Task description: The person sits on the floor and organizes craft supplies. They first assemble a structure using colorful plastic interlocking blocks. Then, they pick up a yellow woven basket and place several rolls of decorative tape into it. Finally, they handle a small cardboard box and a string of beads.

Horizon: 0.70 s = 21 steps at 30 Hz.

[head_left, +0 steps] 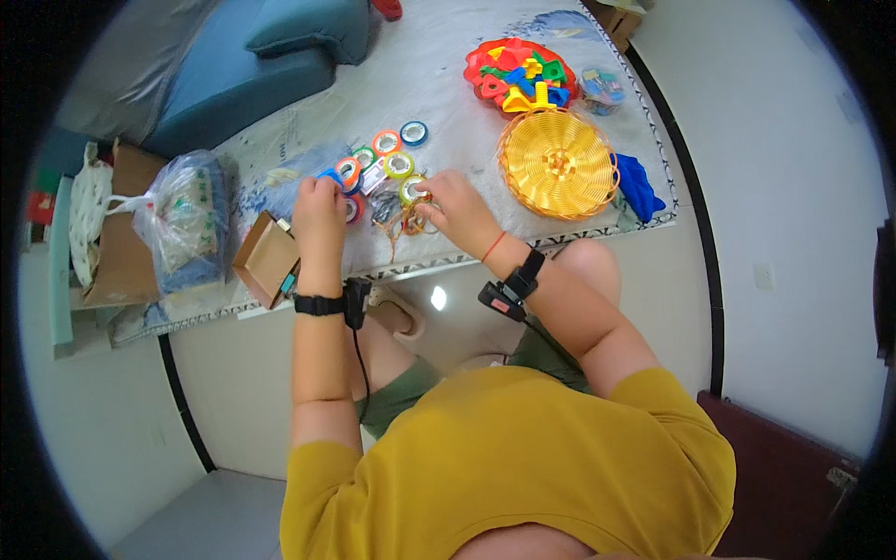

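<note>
Spools (399, 165) lie beside the left hand (319, 207) and right hand (462, 215) (whether gripping, I cannot tell).

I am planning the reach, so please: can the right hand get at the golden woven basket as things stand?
Probably yes: the golden woven basket lies just to the right of the right hand, and only pale cloth shows between them.

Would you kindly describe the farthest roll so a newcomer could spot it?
On the patterned cloth, find the red tray of blocks, then look left to the ring-shaped rolls. The farthest roll lies right of an orange-rimmed roll; unlike that neighbour, its rim is dark blue.
</note>
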{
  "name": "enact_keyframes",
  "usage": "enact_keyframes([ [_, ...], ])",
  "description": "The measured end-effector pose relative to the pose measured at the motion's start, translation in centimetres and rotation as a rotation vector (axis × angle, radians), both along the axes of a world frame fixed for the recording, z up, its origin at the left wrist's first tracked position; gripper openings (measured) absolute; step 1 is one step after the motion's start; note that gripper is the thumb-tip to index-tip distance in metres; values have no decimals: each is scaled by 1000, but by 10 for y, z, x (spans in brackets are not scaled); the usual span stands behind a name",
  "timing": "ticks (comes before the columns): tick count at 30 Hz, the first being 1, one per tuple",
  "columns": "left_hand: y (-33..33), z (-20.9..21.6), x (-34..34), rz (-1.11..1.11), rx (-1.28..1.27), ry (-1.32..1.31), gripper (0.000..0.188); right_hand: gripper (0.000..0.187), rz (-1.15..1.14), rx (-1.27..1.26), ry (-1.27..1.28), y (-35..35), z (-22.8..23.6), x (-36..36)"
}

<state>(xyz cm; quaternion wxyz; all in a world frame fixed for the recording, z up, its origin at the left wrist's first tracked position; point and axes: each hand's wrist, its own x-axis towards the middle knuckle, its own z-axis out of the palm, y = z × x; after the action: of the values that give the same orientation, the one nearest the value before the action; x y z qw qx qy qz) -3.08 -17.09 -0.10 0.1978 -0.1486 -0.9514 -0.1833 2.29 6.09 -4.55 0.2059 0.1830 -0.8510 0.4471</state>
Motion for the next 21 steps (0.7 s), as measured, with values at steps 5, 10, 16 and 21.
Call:
enact_keyframes([
  [5, 85, 35, 22, -380, 310, 59, 10, 30, 203, -940, -885, 1, 24, -8],
  [10, 104, 5, 21, -733, 441, -151, 23, 22, -15, -850, -808, 36, 30, -17],
  [16, 85, 0, 12, -583, 423, -116, 30, 28, -447, -372, -335, 118, 33, -85],
  [21, 73, -27, 16, -424, 249, -47, 35, 43, -724, -59, -201, 225, 2, -129],
])
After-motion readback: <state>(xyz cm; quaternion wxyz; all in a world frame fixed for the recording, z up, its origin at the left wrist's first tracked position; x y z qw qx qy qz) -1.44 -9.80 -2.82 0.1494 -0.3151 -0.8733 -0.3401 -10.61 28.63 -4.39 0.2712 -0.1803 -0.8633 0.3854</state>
